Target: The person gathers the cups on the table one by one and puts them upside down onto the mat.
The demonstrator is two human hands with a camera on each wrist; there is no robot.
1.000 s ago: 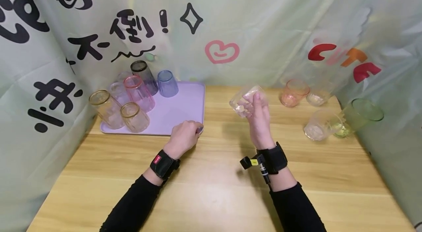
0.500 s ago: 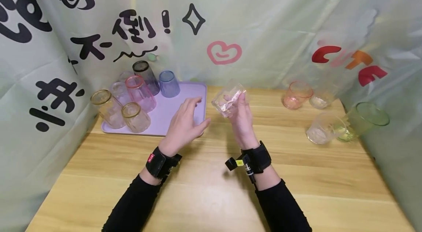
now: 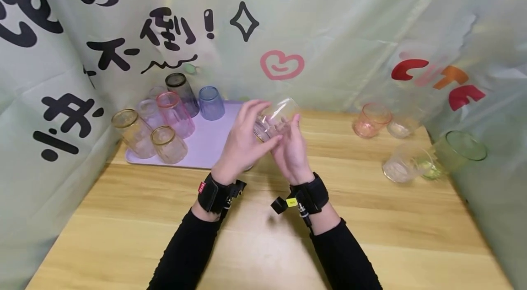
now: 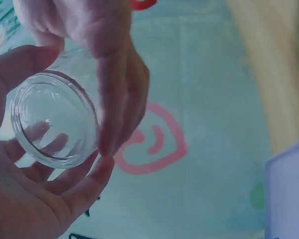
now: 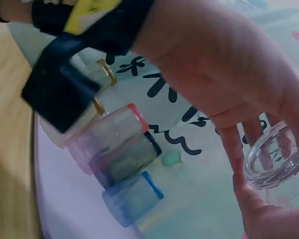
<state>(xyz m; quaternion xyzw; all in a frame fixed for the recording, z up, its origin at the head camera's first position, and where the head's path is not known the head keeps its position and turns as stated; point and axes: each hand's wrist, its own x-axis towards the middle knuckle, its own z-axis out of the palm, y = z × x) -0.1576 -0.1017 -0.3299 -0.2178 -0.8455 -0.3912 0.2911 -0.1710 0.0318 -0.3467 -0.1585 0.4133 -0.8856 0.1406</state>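
A clear glass [image 3: 280, 115] is held tilted between both hands, above the table near the tray's right side. My left hand [image 3: 240, 146] curls round its left, lower end, fingers on the far side and thumb on the near side. From the right, my right hand [image 3: 293, 155] grips the same glass, its thumb up along the side. The left wrist view shows the round end of the glass [image 4: 57, 119] between the left fingers and thumb, with the right hand [image 4: 107, 64] coming down from above. At the right edge of the right wrist view, a thick ring of the glass [image 5: 274, 159] shows.
A lilac tray [image 3: 206, 148] at the left carries several upside-down glasses, including a blue glass [image 3: 212, 104], a pink glass [image 3: 177, 116] and a grey glass [image 3: 183, 93]. Toward the right stand an orange glass [image 3: 370, 120], a green glass [image 3: 459, 153] and clear ones. Printed cloth walls surround the table.
My left hand has left the tray's front right corner, opened, and taken hold of the clear glass. My right hand has carried the glass left to meet it, and the glass has turned.
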